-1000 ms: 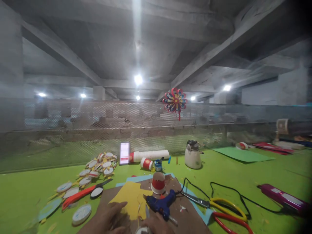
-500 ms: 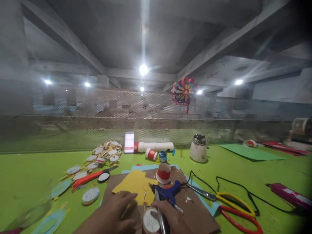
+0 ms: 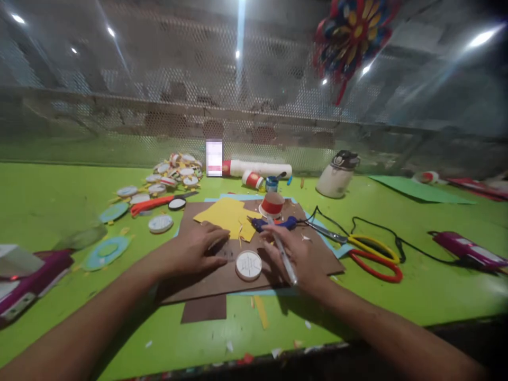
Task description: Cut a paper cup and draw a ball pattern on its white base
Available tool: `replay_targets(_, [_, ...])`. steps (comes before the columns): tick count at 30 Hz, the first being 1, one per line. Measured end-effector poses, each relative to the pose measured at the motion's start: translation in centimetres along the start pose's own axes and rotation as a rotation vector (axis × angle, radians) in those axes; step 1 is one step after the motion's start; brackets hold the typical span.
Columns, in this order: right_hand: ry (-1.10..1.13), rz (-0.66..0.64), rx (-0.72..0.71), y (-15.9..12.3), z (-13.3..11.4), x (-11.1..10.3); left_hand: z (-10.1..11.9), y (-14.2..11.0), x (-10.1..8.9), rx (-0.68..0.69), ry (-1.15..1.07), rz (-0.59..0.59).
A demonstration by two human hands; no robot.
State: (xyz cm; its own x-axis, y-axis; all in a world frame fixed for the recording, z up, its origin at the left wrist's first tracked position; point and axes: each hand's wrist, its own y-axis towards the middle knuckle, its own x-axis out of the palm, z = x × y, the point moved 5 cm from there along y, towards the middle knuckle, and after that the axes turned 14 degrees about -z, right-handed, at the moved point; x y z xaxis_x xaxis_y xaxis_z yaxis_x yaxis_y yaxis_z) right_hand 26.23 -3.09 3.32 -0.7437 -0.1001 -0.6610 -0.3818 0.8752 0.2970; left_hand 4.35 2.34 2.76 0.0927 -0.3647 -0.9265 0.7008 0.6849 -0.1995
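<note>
My left hand (image 3: 200, 250) rests on the brown cardboard (image 3: 222, 288) with its fingers apart, holding nothing. In my right hand (image 3: 291, 256) is a silver-white pen (image 3: 284, 258), slanting across the fingers. Between my hands lies a round white disc (image 3: 248, 266) with dark lines drawn on it, apart from both. Just beyond the fingers are a sheet of yellow paper (image 3: 220, 212) and a blue glue gun (image 3: 286, 223), partly hidden by my right hand. A red and white paper cup piece (image 3: 272, 205) stands behind the glue gun.
Scissors (image 3: 373, 248) with yellow and red handles lie right. A red-handled cutter (image 3: 153, 204), another disc (image 3: 161, 224) and a pile of decorated discs (image 3: 180, 172) are left. Behind stand a jar (image 3: 272, 183) and a bottle (image 3: 337, 174). A black cord (image 3: 381, 223) crosses the right side.
The view has tilted down, showing the table's front edge. My right hand, at the disc's edge before, is now apart from it, still with the pen. My left hand stays on the cardboard.
</note>
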Motion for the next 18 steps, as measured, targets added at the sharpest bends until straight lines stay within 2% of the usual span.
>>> replay_targets(4, [0.052, 0.085, 0.021, 0.1, 0.2, -1.3, -0.1, -0.1, -0.2, -0.020, 0.016, -0.037])
replay_targets(8, [0.124, 0.114, 0.014, 0.1, 0.2, -1.4, -0.3, -0.2, -0.2, -0.048, 0.037, -0.051])
replay_targets(15, [0.137, 0.196, 0.063, -0.1, 0.1, -1.8, -0.4, -0.4, -0.7, -0.050, 0.086, -0.009])
replay_targets(18, [0.152, 0.188, 0.091, -0.1, 0.0, -2.0, -0.3, -0.5, -0.8, -0.051, 0.095, 0.012])
